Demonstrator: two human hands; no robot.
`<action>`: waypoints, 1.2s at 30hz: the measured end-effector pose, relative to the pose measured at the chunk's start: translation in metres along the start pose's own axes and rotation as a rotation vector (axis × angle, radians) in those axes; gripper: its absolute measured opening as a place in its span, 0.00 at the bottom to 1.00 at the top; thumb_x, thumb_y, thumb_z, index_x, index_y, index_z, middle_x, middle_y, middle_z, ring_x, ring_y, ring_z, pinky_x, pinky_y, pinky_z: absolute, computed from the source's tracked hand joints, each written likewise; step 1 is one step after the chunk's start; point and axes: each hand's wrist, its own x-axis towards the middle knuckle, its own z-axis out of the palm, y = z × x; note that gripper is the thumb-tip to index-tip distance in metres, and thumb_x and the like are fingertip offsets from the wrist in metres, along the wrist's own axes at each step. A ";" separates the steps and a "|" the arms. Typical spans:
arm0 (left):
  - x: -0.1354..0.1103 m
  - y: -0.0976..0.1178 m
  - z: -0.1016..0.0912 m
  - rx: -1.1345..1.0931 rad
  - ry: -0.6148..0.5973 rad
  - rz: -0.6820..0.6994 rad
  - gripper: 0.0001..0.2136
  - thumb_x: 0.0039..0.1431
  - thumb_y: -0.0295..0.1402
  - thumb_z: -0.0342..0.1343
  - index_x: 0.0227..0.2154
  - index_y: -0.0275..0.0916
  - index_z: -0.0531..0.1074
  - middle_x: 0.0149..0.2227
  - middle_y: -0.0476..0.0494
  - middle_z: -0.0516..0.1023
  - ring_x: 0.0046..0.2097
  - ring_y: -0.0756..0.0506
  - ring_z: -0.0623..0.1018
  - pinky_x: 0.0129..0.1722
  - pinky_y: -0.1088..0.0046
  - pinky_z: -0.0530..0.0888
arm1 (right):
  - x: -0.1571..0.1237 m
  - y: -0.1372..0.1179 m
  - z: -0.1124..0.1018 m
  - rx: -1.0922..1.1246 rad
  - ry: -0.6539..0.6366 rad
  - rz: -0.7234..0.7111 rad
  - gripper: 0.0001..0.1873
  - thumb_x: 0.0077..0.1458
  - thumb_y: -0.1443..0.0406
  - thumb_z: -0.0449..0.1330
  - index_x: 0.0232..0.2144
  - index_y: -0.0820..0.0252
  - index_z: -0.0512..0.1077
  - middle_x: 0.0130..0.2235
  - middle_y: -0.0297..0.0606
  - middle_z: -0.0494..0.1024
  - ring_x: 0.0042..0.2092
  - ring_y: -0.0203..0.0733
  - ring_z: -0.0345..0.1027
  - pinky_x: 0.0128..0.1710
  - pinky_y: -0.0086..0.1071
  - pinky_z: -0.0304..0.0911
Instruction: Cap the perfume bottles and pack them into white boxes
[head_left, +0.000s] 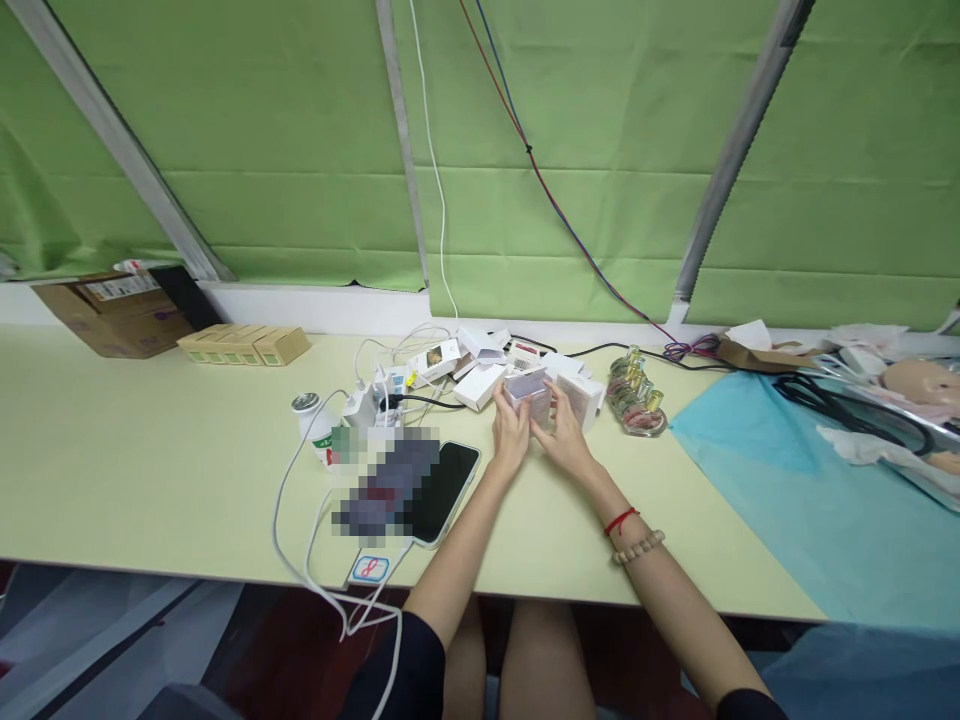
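Both my hands meet on a small pinkish-white box (527,390) at the middle of the pale yellow table (150,470). My left hand (510,432) grips its left side with curled fingers. My right hand (561,432) holds its right side; a red string and a bead bracelet (636,546) circle that wrist. Behind the box lies a heap of several small white boxes (480,372). A white box (585,397) stands just right of my right hand.
A black phone (444,490) lies left of my forearm, beside white cables, chargers (375,405) and a small white bottle (315,425). Small glass bottles on a tray (637,398) sit to the right, a blue sheet (787,480) beyond. Cardboard boxes (120,312) stand far left.
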 end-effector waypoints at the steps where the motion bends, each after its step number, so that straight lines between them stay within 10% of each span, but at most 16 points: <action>1: 0.000 -0.001 0.000 0.013 -0.010 0.008 0.28 0.59 0.48 0.48 0.57 0.41 0.48 0.57 0.32 0.64 0.54 0.40 0.72 0.50 0.62 0.68 | 0.000 0.000 0.001 0.008 0.000 -0.003 0.35 0.54 0.60 0.56 0.61 0.57 0.48 0.58 0.50 0.59 0.55 0.49 0.61 0.53 0.47 0.61; 10: 0.006 0.005 0.000 -0.017 0.104 0.151 0.12 0.63 0.43 0.42 0.39 0.40 0.62 0.41 0.41 0.70 0.46 0.45 0.71 0.48 0.66 0.67 | 0.000 0.000 0.003 0.042 0.066 0.031 0.34 0.56 0.56 0.53 0.60 0.60 0.47 0.59 0.51 0.58 0.60 0.47 0.55 0.58 0.46 0.56; 36: 0.004 0.006 0.003 -0.050 0.013 0.084 0.17 0.62 0.48 0.41 0.26 0.40 0.60 0.30 0.46 0.64 0.39 0.46 0.69 0.44 0.67 0.67 | 0.001 -0.010 -0.003 -0.007 0.113 0.078 0.23 0.54 0.54 0.55 0.48 0.57 0.59 0.49 0.45 0.68 0.51 0.47 0.65 0.51 0.45 0.62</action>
